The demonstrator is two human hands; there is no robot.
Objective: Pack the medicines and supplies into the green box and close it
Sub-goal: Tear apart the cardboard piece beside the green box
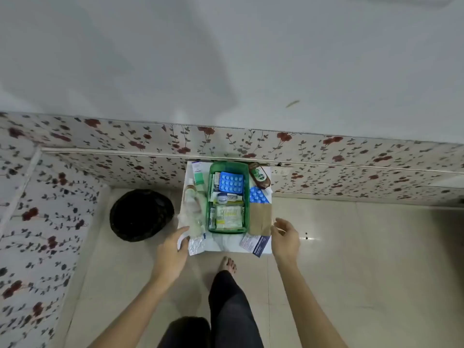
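Left hand (173,249): fingers loosely spread, grasping nothing, fingertips at the edge of a silver foil strip (196,244) on the white surface (226,243); right hand (285,236): also slack and empty, at 4 o'clock from the green box (228,197), just beside a brown paper packet (261,218). The box sits lidless at centre, holding a blue blister pack (231,182), a small jar (222,197) and cotton swabs (229,217). Outside it: clear bottle (193,202) at 9 o'clock, brown bottle (259,175) at 1 o'clock, second blue blister (258,195) at 3 o'clock, black basket (141,214) farther toward 9 o'clock.
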